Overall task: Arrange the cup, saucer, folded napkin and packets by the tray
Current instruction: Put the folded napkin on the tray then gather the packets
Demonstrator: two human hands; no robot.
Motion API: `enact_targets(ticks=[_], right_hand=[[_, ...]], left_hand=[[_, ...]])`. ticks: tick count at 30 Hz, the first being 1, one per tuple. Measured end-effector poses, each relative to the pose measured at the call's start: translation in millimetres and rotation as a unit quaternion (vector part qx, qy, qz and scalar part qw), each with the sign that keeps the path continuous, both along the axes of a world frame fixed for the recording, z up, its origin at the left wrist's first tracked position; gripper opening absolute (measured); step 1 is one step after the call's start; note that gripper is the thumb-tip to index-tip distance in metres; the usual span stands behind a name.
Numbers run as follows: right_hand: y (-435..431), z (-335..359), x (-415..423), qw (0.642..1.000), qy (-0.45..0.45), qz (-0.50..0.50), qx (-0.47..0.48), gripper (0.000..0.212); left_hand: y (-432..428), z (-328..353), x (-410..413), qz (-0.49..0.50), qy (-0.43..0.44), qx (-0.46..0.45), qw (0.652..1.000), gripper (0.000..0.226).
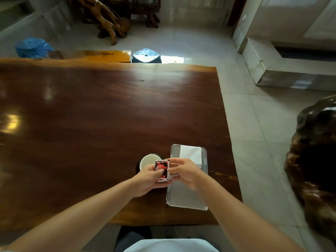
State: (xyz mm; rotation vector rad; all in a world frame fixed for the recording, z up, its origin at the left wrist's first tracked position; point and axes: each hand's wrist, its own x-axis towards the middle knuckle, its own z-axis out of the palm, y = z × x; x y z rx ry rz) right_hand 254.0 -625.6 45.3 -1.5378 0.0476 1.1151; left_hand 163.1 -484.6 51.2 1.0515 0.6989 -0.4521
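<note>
Head view: both hands, left hand (147, 176) and right hand (183, 171), pinch the red packets (162, 170) between their fingers above the tabletop (91, 115), seemingly squaring them, between cup (148, 160) and tray (187, 197).

Red-black packets (162, 170) held upright beside white cup (148, 160); folded napkin (190, 153) on ribbed tray (183, 197); saucer seemingly dark.

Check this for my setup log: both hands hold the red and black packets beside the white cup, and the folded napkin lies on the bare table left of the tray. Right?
Not quite. The head view shows the folded napkin lying on the tray, at its far end, not on the bare table. The rest holds: the left hand and right hand hold the packets beside the white cup.
</note>
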Motion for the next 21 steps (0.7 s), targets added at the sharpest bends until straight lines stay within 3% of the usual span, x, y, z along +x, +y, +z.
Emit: enact_targets(ticks=[14, 21], right_hand=[[-79, -55, 14, 0.978, 0.04, -0.2, -0.041, 0.023], [-106, -92, 35, 0.968, -0.024, -0.176, -0.178, 0.027]], left_hand=[[-37, -65, 18, -0.058, 0.097, 0.176, 0.978, 0.022], [-57, -99, 34, -0.127, 0.105, 0.219, 0.962, 0.01]])
